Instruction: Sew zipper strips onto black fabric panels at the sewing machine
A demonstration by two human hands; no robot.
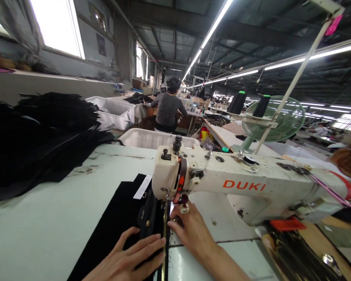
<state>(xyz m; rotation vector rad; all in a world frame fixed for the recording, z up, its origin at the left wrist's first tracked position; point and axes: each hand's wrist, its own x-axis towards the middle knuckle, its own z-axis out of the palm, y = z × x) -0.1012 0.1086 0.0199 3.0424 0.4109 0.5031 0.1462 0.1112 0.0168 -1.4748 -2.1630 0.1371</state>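
Note:
A black fabric piece [112,218] lies on the sewing machine's bed, its upper end beneath the machine head [166,171]. Along its right side runs a gold metal zipper [164,249], which passes under the needle area. A black strip with a small gold fitting [144,216] and a white strip [142,187] rest on the fabric. My left hand [134,253] presses flat on the fabric, fingers spread, fingertips at the zipper. Close to the presser foot, my right hand [191,226] has thumb and forefinger drawn together by the fabric's right edge; what lies between them is hidden.
Black fabric pieces [52,140] are heaped at the table's left. White plastic bins [152,137] stand behind the machine. Thread cones [236,103] and a green fan [280,119] are at the right. Another person [169,109] sits farther off, back turned.

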